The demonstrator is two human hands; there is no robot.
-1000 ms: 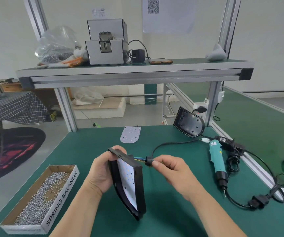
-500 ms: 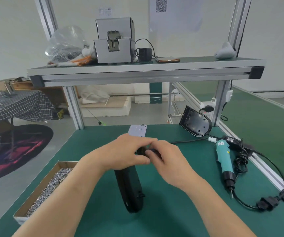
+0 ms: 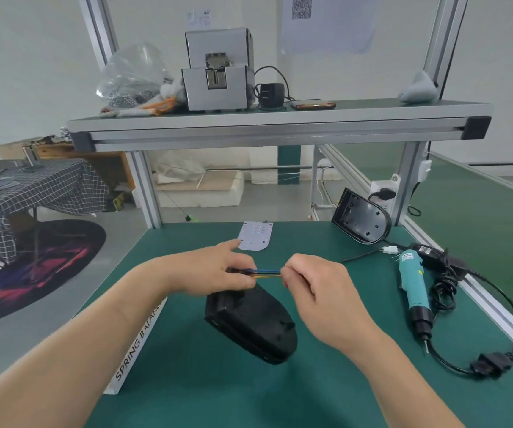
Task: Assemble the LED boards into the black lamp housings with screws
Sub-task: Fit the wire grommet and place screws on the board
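A black lamp housing (image 3: pixel 253 327) lies back-up on the green mat in the middle. My left hand (image 3: pixel 215 270) grips its top end where coloured wires (image 3: pixel 266 273) come out. My right hand (image 3: pixel 313 282) pinches the other end of those wires, stretched level between both hands. A loose white LED board (image 3: pixel 255 236) lies flat on the mat beyond my hands. A second black housing (image 3: pixel 361 220) leans open-side-out against the right post. The LED board in the held housing is hidden.
A teal electric screwdriver (image 3: pixel 414 288) lies at the right with its black cable (image 3: pixel 477 362) coiled toward the bench's right rail. The screw box (image 3: pixel 139 341) sits under my left forearm. An upper shelf (image 3: pixel 279 125) carries a grey screw feeder (image 3: pixel 218 72).
The housing has turned from standing on edge to lying back-up. My hands have drawn apart, and the coloured wires now show stretched between them.
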